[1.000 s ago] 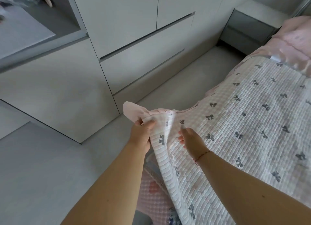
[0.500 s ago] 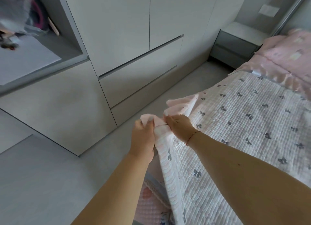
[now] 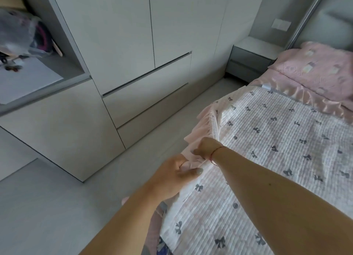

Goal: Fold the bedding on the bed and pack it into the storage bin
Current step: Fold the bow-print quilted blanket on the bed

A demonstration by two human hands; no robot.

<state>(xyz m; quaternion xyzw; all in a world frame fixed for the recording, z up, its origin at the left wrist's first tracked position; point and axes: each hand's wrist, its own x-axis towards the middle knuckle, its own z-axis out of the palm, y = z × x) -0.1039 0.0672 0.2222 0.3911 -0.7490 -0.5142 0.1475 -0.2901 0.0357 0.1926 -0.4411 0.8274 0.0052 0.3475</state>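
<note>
Across the bed (image 3: pixel 334 170), a white quilted blanket (image 3: pixel 267 149) printed with small grey bows lies spread flat, covering most of the mattress up to a pink ruffled pillow (image 3: pixel 321 71) at the bed's head. Beside the bed, past a strip of grey floor (image 3: pixel 38 207), stands a pale wardrobe (image 3: pixel 118 44) with flat doors and drawers, and a grey nightstand (image 3: pixel 248 62) sits at the bed's head corner. At the bed's near side edge, the blanket's pink border is gathered and lifted off the mattress. Both hands hold it there, close together. The right hand (image 3: pixel 207 147), a red string around its wrist, has its fingers curled around the bunched edge. Just below it the left hand (image 3: pixel 177 175) pinches the same edge between thumb and curled fingers. Below the hands, a patterned pink fabric (image 3: pixel 154 231) hangs down the bed's side.
</note>
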